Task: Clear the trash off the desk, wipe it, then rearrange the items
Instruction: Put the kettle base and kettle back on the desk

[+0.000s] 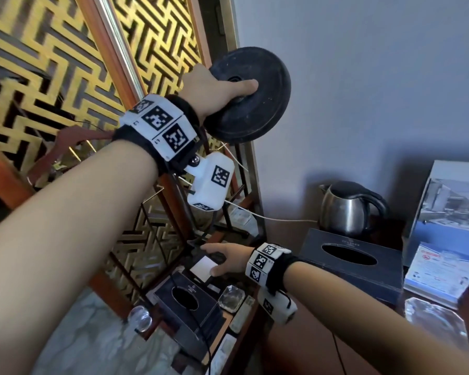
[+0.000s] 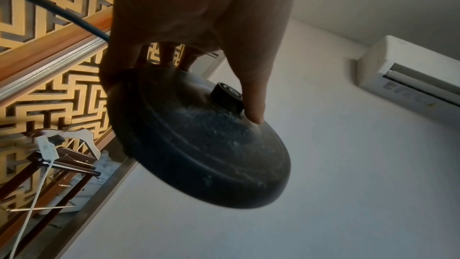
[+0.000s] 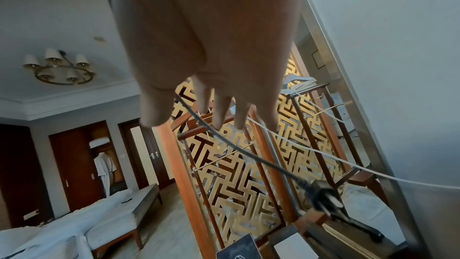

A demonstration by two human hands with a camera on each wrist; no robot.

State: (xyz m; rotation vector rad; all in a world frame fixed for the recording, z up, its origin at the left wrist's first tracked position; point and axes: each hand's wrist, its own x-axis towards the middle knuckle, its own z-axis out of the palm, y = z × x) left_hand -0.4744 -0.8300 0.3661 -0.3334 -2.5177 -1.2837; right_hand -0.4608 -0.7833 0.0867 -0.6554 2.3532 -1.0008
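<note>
Up at 12 o'clock, in the air before the wall, the left hand (image 1: 214, 90) grips the black kettle base (image 1: 251, 96), thumb by its centre stud, fingers behind the rim. At 6 o'clock the right hand (image 1: 225, 259), fingers straight and spread, reaches by a white card (image 1: 203, 267) at the desk's far end. The kettle (image 1: 347, 209) stands at 4 o'clock behind a tissue box (image 1: 355, 266).

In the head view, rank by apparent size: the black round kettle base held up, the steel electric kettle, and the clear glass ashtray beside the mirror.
1. Black round kettle base, gripped by the left hand; being nearer the camera inflates it.
2. Steel electric kettle.
3. Clear glass ashtray, smallest; it sits at the mirror, so this may be a reflection.
</note>
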